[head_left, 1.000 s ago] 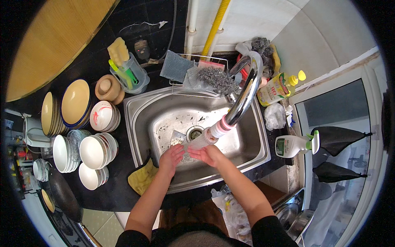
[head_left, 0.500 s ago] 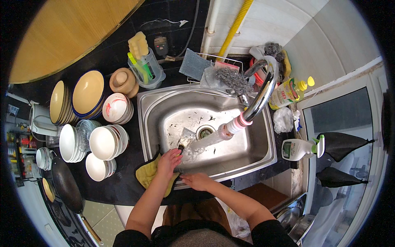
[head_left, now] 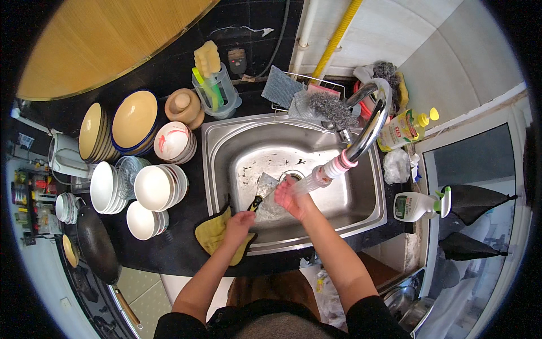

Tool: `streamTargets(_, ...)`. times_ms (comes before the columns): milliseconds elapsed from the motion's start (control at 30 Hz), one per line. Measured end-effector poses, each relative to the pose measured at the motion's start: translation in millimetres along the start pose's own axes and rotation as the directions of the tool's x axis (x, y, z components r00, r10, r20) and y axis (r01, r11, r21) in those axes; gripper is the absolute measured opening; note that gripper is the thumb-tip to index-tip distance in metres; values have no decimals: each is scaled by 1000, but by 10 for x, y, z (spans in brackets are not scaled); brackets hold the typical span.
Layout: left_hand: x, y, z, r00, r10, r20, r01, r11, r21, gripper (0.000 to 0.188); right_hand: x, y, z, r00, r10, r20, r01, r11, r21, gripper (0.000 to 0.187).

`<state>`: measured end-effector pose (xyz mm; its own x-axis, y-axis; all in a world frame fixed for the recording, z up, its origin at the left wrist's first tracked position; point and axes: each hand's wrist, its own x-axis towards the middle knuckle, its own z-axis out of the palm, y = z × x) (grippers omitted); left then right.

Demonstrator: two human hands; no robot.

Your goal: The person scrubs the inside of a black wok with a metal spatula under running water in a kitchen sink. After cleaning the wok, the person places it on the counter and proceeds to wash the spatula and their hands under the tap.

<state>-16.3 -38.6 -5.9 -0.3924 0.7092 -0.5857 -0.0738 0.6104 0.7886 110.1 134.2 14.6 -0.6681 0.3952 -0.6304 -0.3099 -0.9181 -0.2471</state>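
Note:
Over the near left rim of the steel sink (head_left: 344, 229), my left hand (head_left: 239, 224) is closed round the end of a black-and-yellow handle (head_left: 256, 203). A broad, shiny, blade-like part (head_left: 267, 185) extends from it into the basin; water and glare blur its exact kind. My right hand (head_left: 290, 199) reaches into the sink beside the spout (head_left: 316, 179), its fingers loosely curved and apart, with nothing visible in them. The chrome tap (head_left: 379, 110) arches overhead from the right. A yellow cloth (head_left: 213, 234) with dark edging lies under my left wrist on the counter.
Stacked white bowls (head_left: 152, 187), cream dishes (head_left: 134, 120) and a dark pan (head_left: 96, 243) stand to the left. Behind the sink are a sponge holder (head_left: 219, 93) and a wire rack with scrubbers (head_left: 333, 107). A dish-soap bottle (head_left: 401, 131) and spray bottle (head_left: 415, 206) stand right.
My right hand has moved from the sink's front rim into the basin by the spout. My left hand has drawn back toward the front rim, and more of the black-and-yellow handle shows.

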Motion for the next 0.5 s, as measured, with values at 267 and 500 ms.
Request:
streamTargets(267, -507, 125, -346, 863, 413, 292, -492, 550, 675, 28, -399, 830, -237, 977, 49, 209, 169, 428, -888, 30)
streamTargets(500, -581, 20, -342, 791, 546, 277, -563, 470, 680, 25, -1142, 490, -755, 791, 175, 586, 581, -514, -630, 37)
